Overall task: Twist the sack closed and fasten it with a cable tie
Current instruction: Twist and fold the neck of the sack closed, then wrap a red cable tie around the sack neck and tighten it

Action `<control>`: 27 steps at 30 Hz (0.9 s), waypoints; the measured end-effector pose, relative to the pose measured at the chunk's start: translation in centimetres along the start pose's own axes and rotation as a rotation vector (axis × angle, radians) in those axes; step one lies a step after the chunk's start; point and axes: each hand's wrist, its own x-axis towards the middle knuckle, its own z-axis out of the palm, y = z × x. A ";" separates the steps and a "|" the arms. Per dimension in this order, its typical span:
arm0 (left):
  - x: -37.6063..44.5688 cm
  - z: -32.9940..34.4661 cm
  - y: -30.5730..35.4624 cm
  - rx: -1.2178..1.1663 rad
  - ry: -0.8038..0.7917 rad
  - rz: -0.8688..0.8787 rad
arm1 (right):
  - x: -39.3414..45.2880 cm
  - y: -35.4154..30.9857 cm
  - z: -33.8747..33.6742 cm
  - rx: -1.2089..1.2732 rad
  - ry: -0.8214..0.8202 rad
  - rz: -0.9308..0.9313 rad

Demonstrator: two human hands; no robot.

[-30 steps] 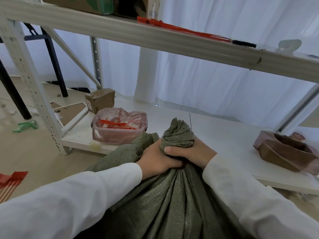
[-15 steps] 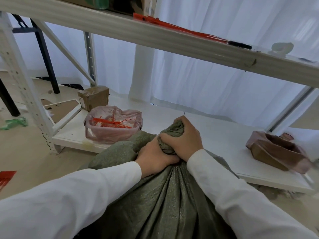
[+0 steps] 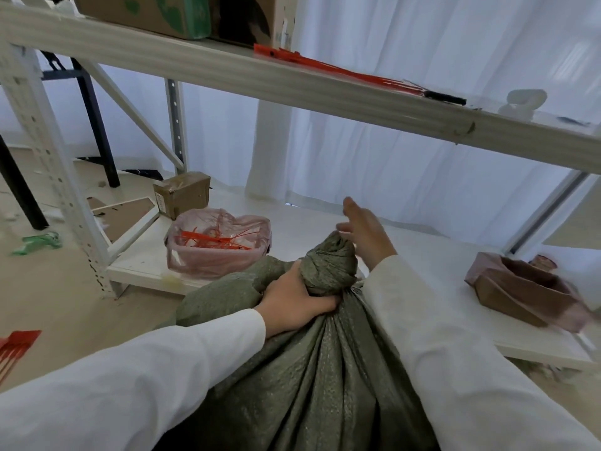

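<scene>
my left hand (image 3: 294, 302) was clamped around the base of the twisted neck of the green sack (image 3: 328, 369), which stood near me, just in front of the low white shelf (image 3: 429, 265). my right hand (image 3: 366, 234) was off the sack, fingers spread loose just right of the bunched top. at the left on that shelf sat a pink bag (image 3: 218, 252) with red cable ties (image 3: 213, 240) in it, and more red ties (image 3: 338, 68) lay on the upper shelf.
</scene>
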 end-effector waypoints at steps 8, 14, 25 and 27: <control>0.6 -2.3 -0.7 -0.066 -0.080 0.116 | -1.0 -2.5 -3.7 -0.117 0.181 -0.191; 0.5 -6.8 2.5 0.053 0.008 0.185 | -0.5 -7.7 -5.2 -0.227 0.258 -0.412; -0.6 -4.0 0.9 0.328 -0.215 0.127 | 5.6 -14.0 -2.1 -0.670 0.293 -0.584; -0.2 -3.9 0.6 0.313 -0.231 0.137 | 6.6 -14.5 -1.8 -0.719 0.326 -0.594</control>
